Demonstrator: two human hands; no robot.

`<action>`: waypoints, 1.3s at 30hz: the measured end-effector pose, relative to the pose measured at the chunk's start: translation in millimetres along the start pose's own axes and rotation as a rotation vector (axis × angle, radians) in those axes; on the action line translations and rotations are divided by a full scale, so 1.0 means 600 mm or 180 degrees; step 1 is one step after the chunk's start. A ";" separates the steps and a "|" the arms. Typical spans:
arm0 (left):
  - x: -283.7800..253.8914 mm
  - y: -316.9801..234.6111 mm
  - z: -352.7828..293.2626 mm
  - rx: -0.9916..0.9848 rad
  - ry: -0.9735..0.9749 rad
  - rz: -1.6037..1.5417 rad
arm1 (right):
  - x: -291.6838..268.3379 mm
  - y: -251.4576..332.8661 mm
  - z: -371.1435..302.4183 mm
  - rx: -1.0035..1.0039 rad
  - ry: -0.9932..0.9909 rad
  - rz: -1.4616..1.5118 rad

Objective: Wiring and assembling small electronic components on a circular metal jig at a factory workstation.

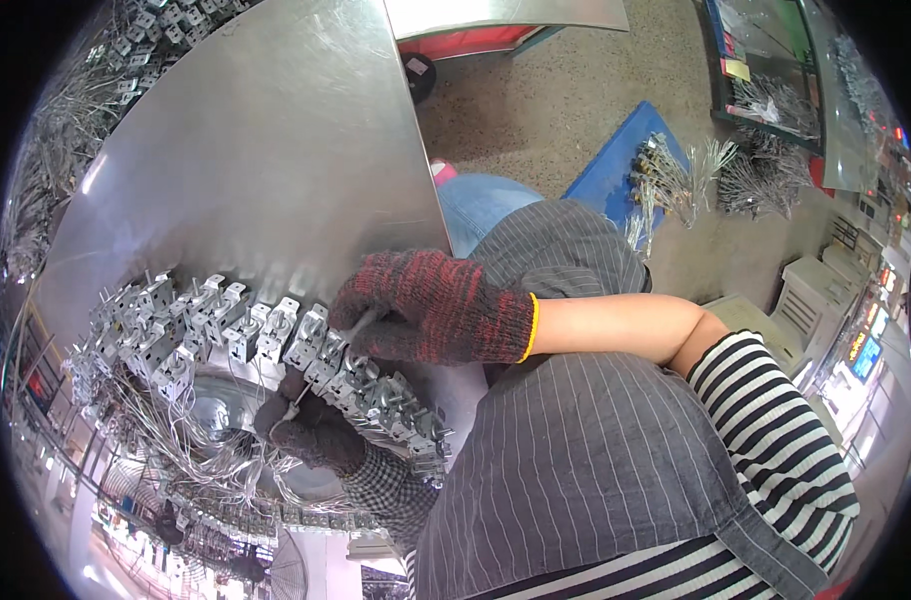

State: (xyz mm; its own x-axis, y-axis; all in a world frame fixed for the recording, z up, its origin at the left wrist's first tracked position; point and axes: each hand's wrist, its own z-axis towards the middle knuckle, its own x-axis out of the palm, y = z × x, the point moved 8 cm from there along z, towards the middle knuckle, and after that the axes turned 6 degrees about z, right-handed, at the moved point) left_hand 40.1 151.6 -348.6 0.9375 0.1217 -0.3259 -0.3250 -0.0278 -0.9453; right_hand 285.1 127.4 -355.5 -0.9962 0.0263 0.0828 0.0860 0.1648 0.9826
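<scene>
A curved row of small silver bracketed metal parts (278, 328), several with short shafts, stands along the metal table edge. Long thin silver wires (211, 450) trail from them. Above the row's near part, my right hand (426, 305), in a red-and-black knit glove, is closed at the fingertips; a small grey piece shows there, too little to name. My left hand (316, 432), in a dark glove with a checked sleeve, is on the wire side of the row. Its fingers are curled around a thin silver wire (296, 405).
A bare metal tabletop (276, 130) spreads beyond the row. More bracketed parts (166, 25) with wires are heaped at the far left. On the floor at right, a blue board (616, 160) bears wired parts (666, 175), near more wire bundles (766, 180). Pale plastic stools (816, 295) stand farther right.
</scene>
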 end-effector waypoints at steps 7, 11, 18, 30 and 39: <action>0.003 -0.020 -0.002 0.0486 0.0096 0.0249 | 0.010 -0.011 -0.007 0.0188 0.0141 -0.0052; -0.020 -0.017 -0.004 0.0424 0.0252 0.0289 | 0.027 -0.024 -0.009 0.0495 0.0034 -0.0096; -0.066 -0.039 0.010 0.0383 0.0407 0.0676 | 0.084 -0.001 -0.005 0.0245 -0.0014 -0.0040; -0.200 0.024 0.025 -0.0413 0.0183 -0.0702 | 0.200 0.039 -0.017 0.0413 0.0065 0.0376; -0.233 0.022 0.020 -0.0433 0.0326 -0.0734 | 0.238 0.031 -0.023 0.0770 0.0131 0.0675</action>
State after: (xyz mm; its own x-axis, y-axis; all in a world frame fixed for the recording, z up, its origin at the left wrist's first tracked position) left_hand -96.9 146.2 -315.7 0.9947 0.0396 -0.0953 -0.0887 -0.1447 -0.9855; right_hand 144.5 120.6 -322.9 -0.9550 0.0461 0.2930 0.2872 0.3896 0.8750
